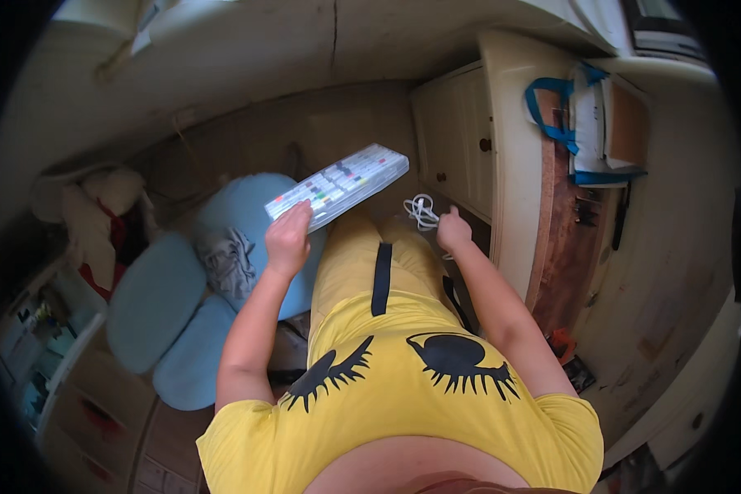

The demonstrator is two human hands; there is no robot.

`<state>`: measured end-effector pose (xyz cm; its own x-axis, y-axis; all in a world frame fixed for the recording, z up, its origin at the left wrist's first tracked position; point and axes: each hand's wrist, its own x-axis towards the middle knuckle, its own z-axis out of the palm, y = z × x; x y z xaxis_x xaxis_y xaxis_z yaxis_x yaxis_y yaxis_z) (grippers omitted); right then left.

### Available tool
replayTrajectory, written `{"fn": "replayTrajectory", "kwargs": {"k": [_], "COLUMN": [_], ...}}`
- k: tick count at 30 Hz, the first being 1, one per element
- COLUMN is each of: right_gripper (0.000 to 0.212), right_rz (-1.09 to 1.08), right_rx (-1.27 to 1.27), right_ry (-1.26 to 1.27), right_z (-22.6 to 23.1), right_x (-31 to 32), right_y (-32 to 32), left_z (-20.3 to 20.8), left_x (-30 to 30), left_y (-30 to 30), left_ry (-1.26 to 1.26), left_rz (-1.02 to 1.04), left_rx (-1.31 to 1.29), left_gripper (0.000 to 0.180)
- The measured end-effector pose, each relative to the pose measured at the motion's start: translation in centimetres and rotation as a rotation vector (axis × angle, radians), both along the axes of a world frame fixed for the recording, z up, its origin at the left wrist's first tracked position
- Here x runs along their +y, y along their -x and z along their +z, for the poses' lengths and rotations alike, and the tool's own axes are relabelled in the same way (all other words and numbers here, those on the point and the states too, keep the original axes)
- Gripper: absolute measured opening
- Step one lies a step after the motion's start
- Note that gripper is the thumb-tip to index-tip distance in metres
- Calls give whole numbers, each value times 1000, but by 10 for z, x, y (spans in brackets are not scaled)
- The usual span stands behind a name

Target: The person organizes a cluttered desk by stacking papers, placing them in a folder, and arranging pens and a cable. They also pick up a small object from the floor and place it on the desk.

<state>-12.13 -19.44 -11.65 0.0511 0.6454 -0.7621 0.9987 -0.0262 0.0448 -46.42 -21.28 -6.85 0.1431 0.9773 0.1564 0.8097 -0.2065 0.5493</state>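
Observation:
My left hand [288, 239] is closed on the near left end of a flat clear plastic case [342, 183]. Rows of small pieces, mostly white with some red, yellow, green and dark ones, show through its lid. The case is tilted, its far end pointing up to the right. My right hand [454, 230] is closed around a bundled white cable [421, 212], whose loops hang out to the left of the fingers. A short bit of the cable shows below that hand.
To the left stands a light blue chair [160, 300] with crumpled grey cloth [228, 262] on it. A cream cabinet [457, 136] rises ahead on the right; a white and blue bag [589, 123] rests on the brown top beside it. Drawers [99, 412] are at lower left.

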Motion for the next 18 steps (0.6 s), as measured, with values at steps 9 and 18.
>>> {"fn": "replayTrajectory", "kwargs": {"k": [9,18], "right_gripper": [31,42], "right_rz": [-47,-319], "right_rx": [-81,-87], "right_ry": [104,-70], "right_z": [-201,-426], "right_x": [43,24], "right_y": [-39,-142], "left_z": [-96,-212], "left_x": [-74,-135], "left_y": [-94,-120], "left_ry": [513,763], "left_rz": [631,922], "left_rx": [-486,-726], "left_gripper": [30,33]}}
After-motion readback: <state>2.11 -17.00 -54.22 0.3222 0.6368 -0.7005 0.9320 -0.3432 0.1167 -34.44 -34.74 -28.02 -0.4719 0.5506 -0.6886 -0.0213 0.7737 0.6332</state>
